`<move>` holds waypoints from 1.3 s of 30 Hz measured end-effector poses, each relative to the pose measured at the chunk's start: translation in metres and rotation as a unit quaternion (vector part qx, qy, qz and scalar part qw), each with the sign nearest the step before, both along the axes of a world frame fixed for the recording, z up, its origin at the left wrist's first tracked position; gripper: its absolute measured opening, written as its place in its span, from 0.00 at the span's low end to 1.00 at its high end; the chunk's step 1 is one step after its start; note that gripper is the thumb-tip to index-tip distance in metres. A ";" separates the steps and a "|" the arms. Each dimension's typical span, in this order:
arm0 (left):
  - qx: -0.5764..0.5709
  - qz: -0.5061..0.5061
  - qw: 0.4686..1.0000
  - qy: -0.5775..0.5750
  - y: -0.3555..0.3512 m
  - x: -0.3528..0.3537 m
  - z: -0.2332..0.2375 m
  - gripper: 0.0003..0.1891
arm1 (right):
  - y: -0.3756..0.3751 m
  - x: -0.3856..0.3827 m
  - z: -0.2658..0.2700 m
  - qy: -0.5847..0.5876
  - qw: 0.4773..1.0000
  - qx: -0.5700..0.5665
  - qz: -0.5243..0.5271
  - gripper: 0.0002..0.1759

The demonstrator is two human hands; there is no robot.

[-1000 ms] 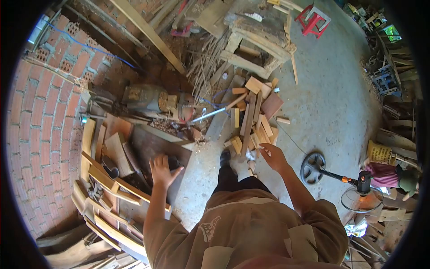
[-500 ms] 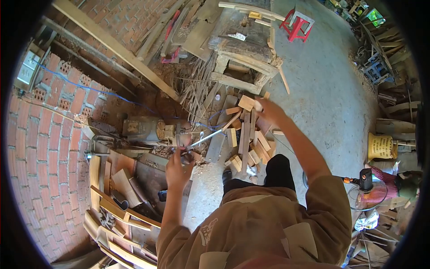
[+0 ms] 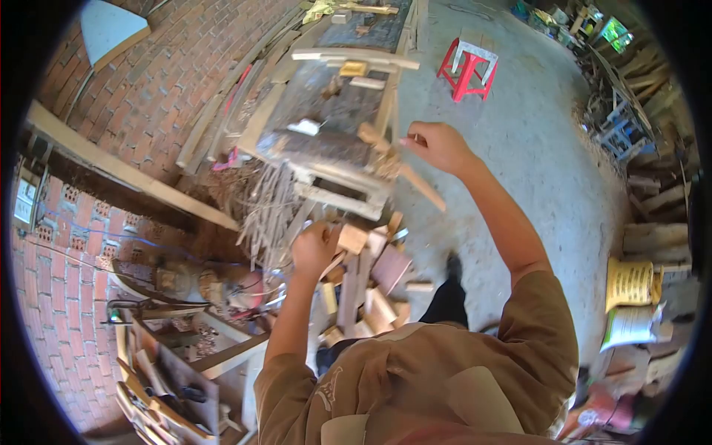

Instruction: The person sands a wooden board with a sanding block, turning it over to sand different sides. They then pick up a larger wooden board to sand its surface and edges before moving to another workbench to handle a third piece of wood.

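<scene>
My left hand (image 3: 313, 251) is closed, its fingers curled inward, just left of a pale wood block (image 3: 353, 239) on top of a heap of wood offcuts (image 3: 382, 308). Whether anything is inside that fist is hidden. Farther forward and to the right, my right hand (image 3: 439, 146) is raised with its fingers loosely curled, and nothing shows in its grip. It is nearest to the right edge of a worn wooden workbench (image 3: 337, 122), over the grey floor. A slanting wood strip (image 3: 423, 187) lies below it.
A red stool (image 3: 469, 73) stands on the concrete floor ahead. To the left are a brick wall (image 3: 67, 304), a long beam (image 3: 133, 174) and a bin of wood pieces (image 3: 178, 371). Yellow sacks (image 3: 629, 284) and stacked timber line the right side.
My right hand has left the block on the heap and moved forward. My left hand has come away from the machine and pale rod toward the heap. The view has shifted toward the workbench.
</scene>
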State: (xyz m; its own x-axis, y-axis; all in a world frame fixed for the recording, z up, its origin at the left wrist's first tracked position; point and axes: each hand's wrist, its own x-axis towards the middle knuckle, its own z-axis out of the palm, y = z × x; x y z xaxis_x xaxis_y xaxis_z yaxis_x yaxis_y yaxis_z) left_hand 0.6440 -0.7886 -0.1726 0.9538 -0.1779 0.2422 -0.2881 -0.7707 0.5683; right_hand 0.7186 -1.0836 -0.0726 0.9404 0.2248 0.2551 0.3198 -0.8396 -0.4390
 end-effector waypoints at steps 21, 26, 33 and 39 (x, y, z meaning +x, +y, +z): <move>-0.264 0.070 0.936 0.223 -0.334 0.359 -0.031 0.17 | -0.386 0.303 -0.019 0.102 0.985 0.119 0.066 0.19; -0.158 0.186 0.960 0.136 -0.355 0.479 -0.036 0.19 | -0.377 0.450 -0.031 0.076 0.995 0.048 0.051 0.19; -0.034 0.345 0.927 0.142 -0.369 0.616 -0.053 0.18 | -0.339 0.658 -0.045 0.069 0.991 -0.020 0.109 0.19; 0.132 0.380 0.874 0.271 -0.377 0.663 -0.080 0.44 | -0.367 0.761 -0.075 0.130 0.984 0.002 0.122 0.18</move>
